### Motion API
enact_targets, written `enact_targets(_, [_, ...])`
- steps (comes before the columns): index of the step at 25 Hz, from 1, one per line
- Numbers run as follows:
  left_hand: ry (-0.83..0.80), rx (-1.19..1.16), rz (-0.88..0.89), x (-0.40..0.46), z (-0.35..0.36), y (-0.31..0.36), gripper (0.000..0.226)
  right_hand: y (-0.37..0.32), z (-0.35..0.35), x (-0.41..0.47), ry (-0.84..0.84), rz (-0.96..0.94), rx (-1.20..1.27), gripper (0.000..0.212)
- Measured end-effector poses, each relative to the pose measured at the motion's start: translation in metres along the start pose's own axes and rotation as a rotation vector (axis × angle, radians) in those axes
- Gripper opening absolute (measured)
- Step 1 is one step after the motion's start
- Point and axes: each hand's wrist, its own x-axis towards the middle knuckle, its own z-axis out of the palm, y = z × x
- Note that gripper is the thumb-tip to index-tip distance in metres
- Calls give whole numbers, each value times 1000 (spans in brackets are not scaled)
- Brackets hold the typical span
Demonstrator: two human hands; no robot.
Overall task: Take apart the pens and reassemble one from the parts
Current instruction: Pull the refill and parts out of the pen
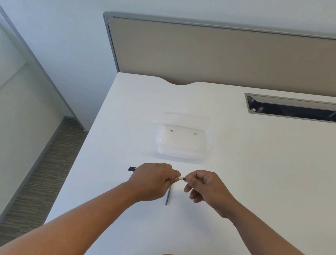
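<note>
My left hand (152,180) is closed around a pen body (181,178), held level above the white desk; its black clip end (132,168) sticks out to the left of my fist and a short white section shows at the right. My right hand (206,188) pinches the dark tip of that same pen between thumb and forefinger. A thin blue-grey refill tube (167,196) lies on the desk just below and between my hands, partly hidden by my left hand.
A clear plastic tray (183,152) stands on the desk (262,181) just beyond my hands, with two tiny dark bits inside. An open cable hatch (300,109) is at the far right. A grey partition (235,57) backs the desk; the left edge drops to the floor.
</note>
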Motion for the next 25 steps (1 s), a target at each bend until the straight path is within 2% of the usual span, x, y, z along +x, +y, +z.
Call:
enact_targets(4, [1, -12, 1, 0, 1, -1, 25, 1, -1, 1, 1, -15, 1, 8])
enact_targets(8, [-11, -16, -2, 0, 2, -2, 27, 0, -2, 2, -16, 19, -17, 16])
enact_targets(11, [-22, -18, -7, 0, 1, -2, 28, 2, -2, 2, 0, -21, -34, 6])
enact_targets(15, [-30, -16, 0, 0, 3, -1, 29, 2, -4, 2, -6, 16, -57, 13])
enact_targets(18, [-44, -16, -1, 0, 5, -2, 29, 3, -8, 2, 12, -16, -108, 2])
enact_targets(25, [-60, -12, -2, 0, 8, -1, 32, 5, -10, 3, -37, 20, -183, 9])
